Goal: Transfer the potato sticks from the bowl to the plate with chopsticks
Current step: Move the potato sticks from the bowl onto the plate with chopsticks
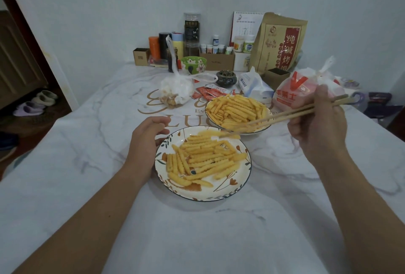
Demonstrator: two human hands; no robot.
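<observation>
Head view, only cam. R hand [317, 124] grips chopsticks [285, 115] near their upper ends, fingers curled round them. Tips are pressed together on one potato stick [219, 133], held over the far rim of the plate [245, 182], between plate and bowl [210, 118]. L hand [145, 142] rests against plate's left rim, fingers loosely curled, pinching nothing.

Risks (judgement): stick is caught near its end and blurred, so the grip looks marginal; it could pivot or slip and drop onto the tablecloth [87, 164] in the gap. Squeeze too hard and a brittle stick prob. snaps.

Sticks: yellow-orange, crinkle-cut, rigid-looking, varied lengths. Plate holds a loose single-layer scatter; bowl, just behind and touching or nearly touching the plate, holds a fuller heap. Approx. under half moved.
</observation>
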